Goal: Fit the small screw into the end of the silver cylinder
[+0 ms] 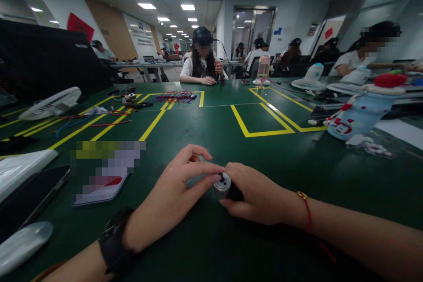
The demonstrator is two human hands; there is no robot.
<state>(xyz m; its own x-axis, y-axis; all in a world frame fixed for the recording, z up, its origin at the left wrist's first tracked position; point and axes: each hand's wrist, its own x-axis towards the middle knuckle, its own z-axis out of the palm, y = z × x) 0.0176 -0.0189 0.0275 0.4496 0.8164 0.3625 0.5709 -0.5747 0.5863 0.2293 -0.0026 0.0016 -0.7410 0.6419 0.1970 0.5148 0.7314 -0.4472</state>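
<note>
My right hand (pixel 253 191) is wrapped round a small silver cylinder (pixel 222 188) that looks like an electric motor, held upright low over the green table. Its flat end face points up and shows small dark holes. At that top, the thumb and index finger of my left hand (pixel 185 174) close in a pinch on a small black piece (pixel 221 177), mostly hidden by the fingertips. The other left fingers curl above, off the motor. The lower part of the motor is hidden by my right hand.
On the left lie a phone (pixel 115 185), a white mouse (pixel 26 244) and a white fan (pixel 49 103). Coloured wires (pixel 175 97) lie farther back. A blue bottle (pixel 361 114) stands at the right, with more fans (pixel 309 79) behind. A person (pixel 201 59) sits opposite.
</note>
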